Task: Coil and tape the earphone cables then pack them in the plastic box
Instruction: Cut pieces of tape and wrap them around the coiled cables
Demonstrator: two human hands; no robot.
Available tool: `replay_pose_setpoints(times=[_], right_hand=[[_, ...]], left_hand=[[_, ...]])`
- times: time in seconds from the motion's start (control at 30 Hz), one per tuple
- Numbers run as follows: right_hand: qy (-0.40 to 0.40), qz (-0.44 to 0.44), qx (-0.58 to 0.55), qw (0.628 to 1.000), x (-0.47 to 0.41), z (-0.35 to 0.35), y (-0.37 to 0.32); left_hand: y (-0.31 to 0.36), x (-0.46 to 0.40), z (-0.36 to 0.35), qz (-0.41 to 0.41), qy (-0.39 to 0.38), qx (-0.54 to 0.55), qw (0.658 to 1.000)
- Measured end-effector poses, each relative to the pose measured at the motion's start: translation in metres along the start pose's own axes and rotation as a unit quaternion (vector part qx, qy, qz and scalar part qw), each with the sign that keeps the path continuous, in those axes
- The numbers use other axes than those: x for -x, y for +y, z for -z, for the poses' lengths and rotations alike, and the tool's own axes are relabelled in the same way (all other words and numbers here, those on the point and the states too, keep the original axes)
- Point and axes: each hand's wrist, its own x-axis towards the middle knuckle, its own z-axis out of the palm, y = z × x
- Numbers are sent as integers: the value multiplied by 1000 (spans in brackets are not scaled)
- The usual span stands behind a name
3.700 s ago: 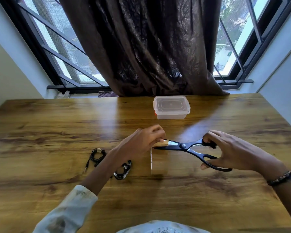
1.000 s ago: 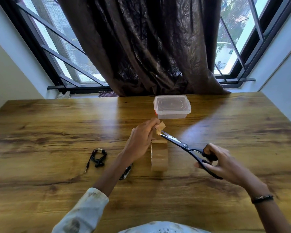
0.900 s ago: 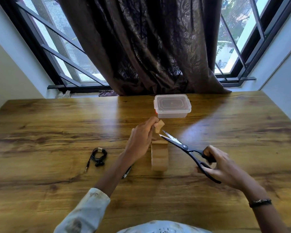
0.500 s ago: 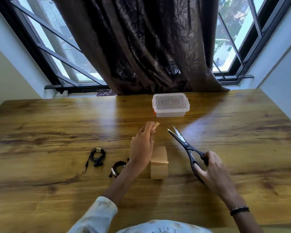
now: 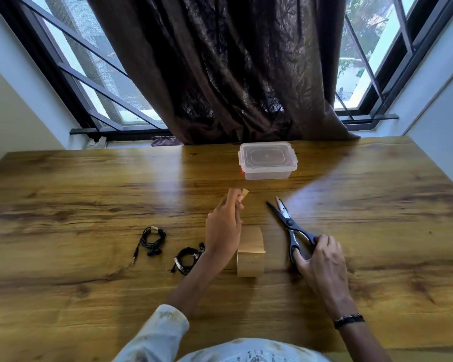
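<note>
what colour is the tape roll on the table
Brown, like kraft paper; the tape roll shows clearly in the head view.

Wooden table (image 5: 63, 194) before brown curtain (image 5: 241, 64), windows (image 5: 361, 61).

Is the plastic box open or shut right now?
Shut. The plastic box sits at the far side of the table with its clear lid on top, rim seated all round.

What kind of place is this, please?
Probably a room in a home: a wooden table stands against a barred window with a dark curtain, and plain walls close in on both sides.
</note>
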Motion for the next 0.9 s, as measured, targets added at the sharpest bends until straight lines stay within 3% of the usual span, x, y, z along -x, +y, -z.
replay_pose_setpoints(times=[0.2, 0.5, 0.6, 0.7, 0.8, 0.9], right_hand=[[-18, -46, 51, 997, -1, 7, -1], [-63, -31, 45, 997, 10, 15, -8], [-31, 36, -157, 986, 18, 27, -20], [-196, 43, -388, 899, 30, 37, -35], [-286, 66, -453, 842, 39, 34, -44], [-237, 112, -465, 846, 39, 25, -49]], left_hand=[[-1, -2, -2, 6, 0, -7, 1000], [-1, -3, -3, 18, -4, -9, 1000], [0, -4, -3, 23, 0, -10, 1000], [-1, -4, -4, 25, 8, -8, 1000], [-1, -4, -4, 25, 11, -4, 1000], [-2, -4, -5, 34, 9, 0, 999]])
